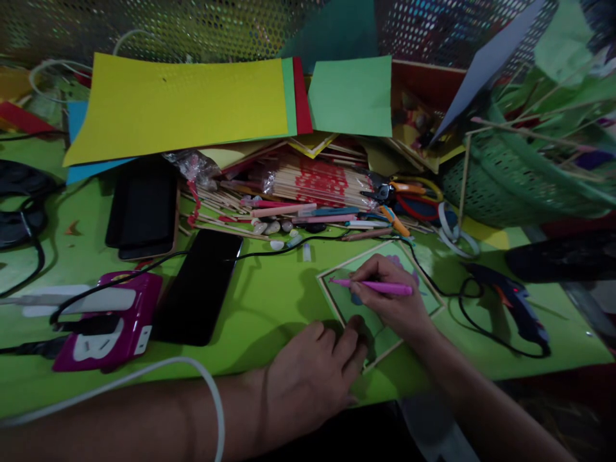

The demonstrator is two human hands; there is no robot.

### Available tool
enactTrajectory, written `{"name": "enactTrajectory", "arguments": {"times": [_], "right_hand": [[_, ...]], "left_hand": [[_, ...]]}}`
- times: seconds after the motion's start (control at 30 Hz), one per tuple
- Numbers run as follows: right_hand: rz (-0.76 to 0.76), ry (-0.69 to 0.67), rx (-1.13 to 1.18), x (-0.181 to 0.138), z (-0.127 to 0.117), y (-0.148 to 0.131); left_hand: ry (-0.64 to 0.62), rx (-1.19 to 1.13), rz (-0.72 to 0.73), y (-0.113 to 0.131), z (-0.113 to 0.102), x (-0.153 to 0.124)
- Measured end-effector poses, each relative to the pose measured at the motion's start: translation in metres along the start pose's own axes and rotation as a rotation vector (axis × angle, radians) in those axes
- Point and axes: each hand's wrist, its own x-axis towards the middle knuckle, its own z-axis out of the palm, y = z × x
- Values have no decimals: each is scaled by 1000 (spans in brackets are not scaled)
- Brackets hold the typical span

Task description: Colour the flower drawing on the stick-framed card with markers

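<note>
Framed card: A green card edged by a stick frame lies tilted on the green table, near its front edge.
Pink pen: Its tip meets the card at a small dark mark by the left corner; the pen slants back to the right.
Right hand: Fingers close around the pen, the hand over the card's middle.
Left hand: Bent fingers rest along the card's lower-left side, the hand mostly on the table; whether they pinch the frame cannot be told.
Progress: The frame's visible sides look joined, and purple and blue shapes already show. The decoration appears partly done, with plain green left around it; fingers hide the rest.
Edges: The table's front lip runs just below the card's nearest corner, under the forearms.
Room: Bare tabletop opens leftward to a black phone. Pens and sticks crowd the far side; a cabled glue gun limits the right.
</note>
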Motion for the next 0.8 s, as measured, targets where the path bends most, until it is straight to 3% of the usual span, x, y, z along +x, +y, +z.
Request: {"name": "enactTrajectory", "arguments": {"times": [0.8], "right_hand": [[52,36,62,2,0,-8]], "left_hand": [[-6,-9,-8,0,3,0]]}}
